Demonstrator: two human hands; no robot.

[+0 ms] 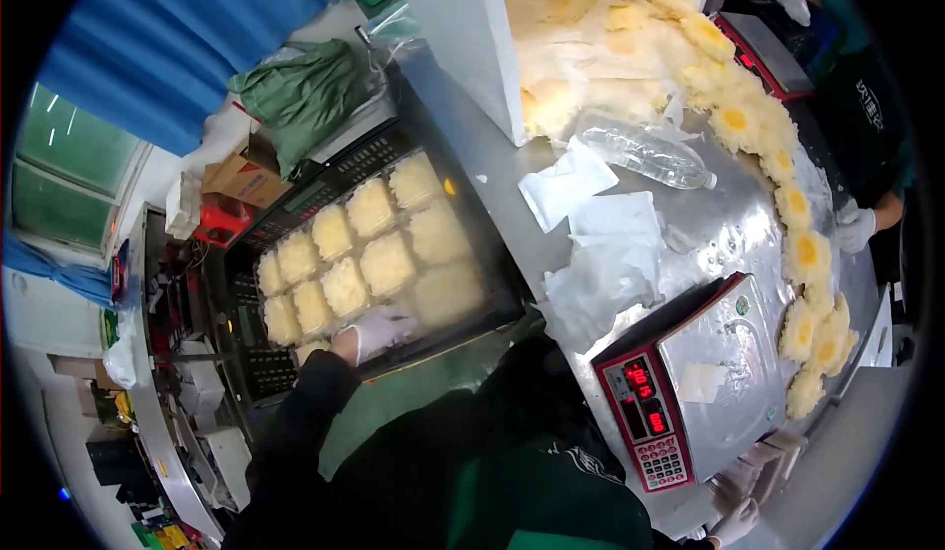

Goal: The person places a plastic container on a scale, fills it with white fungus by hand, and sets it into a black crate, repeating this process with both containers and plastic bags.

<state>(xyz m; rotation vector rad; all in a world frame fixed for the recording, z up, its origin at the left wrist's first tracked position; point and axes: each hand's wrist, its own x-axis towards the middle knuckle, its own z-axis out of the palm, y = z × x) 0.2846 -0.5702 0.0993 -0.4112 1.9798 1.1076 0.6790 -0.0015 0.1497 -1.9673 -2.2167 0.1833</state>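
Note:
My left hand [382, 330], in a white glove, is over the near side of a black crate [507, 299]. Its fingers stretch out beside a clear container of pale yellow food [448, 296]; whether they touch it is hard to tell. Several similar containers [386, 263] fill the crate in rows. At the bottom right, my gloved right hand [736, 522] is just below a stack of clear plastic trays [760, 469], fingers apart, with nothing visible in them. A red scale [645, 417] with a lit display stands on the metal table, a small white sheet [700, 382] on its plate.
A white foam box [497, 53] and a pile of pale yellow, flower-shaped pieces [733, 117] take up the table's far side. A clear bottle [645, 152] lies near white packets [568, 186]. Across the table are a co-worker's gloved hand [854, 225] and another scale [768, 53].

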